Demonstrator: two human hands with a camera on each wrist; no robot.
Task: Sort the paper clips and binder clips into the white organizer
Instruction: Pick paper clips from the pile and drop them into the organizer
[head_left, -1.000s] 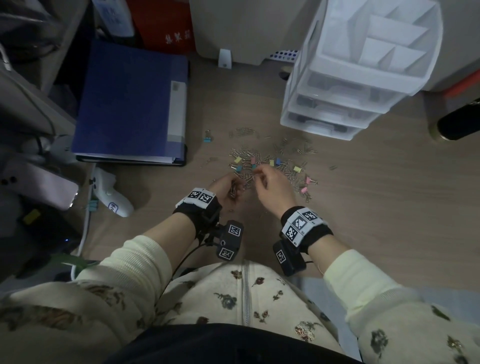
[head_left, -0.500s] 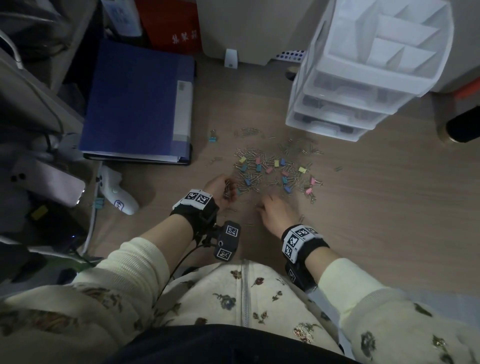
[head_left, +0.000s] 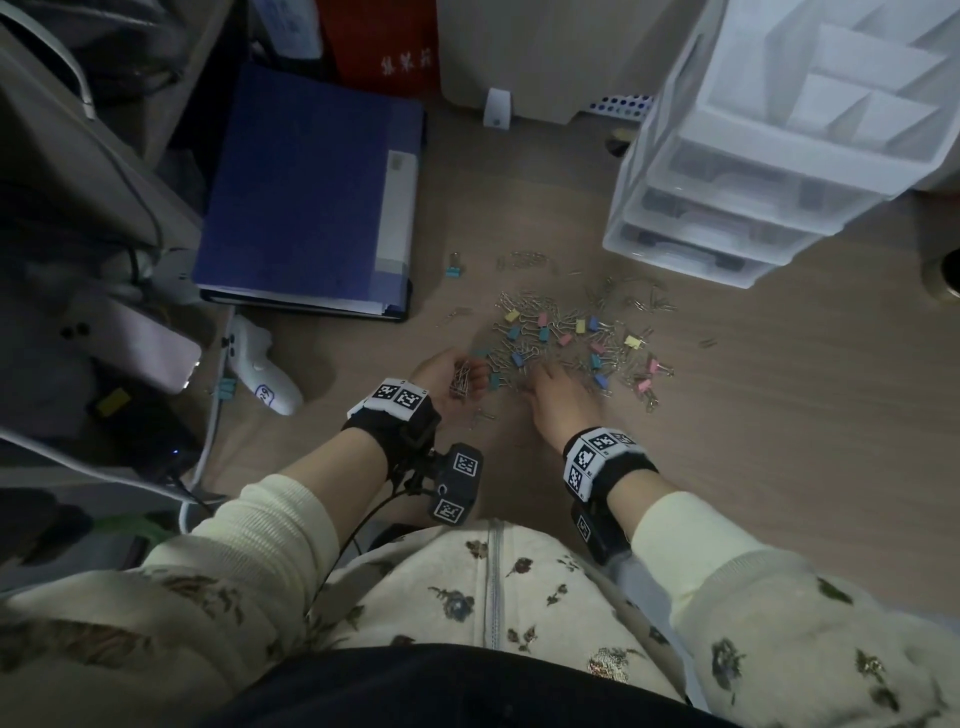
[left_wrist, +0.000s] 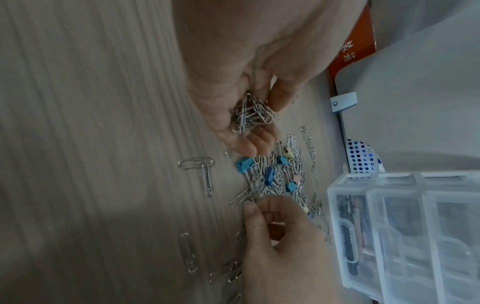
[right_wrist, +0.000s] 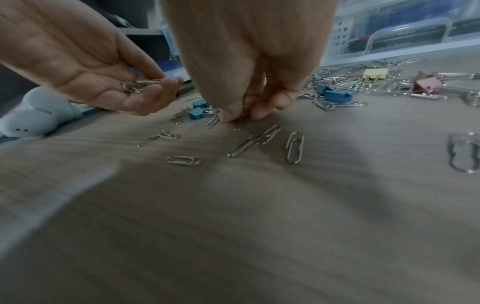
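A pile of silver paper clips and small coloured binder clips (head_left: 566, 338) lies scattered on the wooden table. The white organizer (head_left: 779, 130), with open top compartments and clear drawers, stands behind it at the right. My left hand (head_left: 457, 379) is cupped palm up at the pile's left edge, its fingers curled round a bunch of paper clips (left_wrist: 249, 115). My right hand (head_left: 550, 395) reaches down at the pile's near edge. Its thumb and fingertips (right_wrist: 241, 117) pinch a paper clip against the table.
A blue folder (head_left: 311, 197) lies at the back left, with a white handheld device (head_left: 260, 374) in front of it. One blue binder clip (head_left: 454, 270) lies apart near the folder. Several loose paper clips (right_wrist: 294, 147) lie just short of my right fingertips.
My right hand drew back from the pile toward my body, then moved forward to the pile's near edge. My left hand stays cupped with its paper clips.
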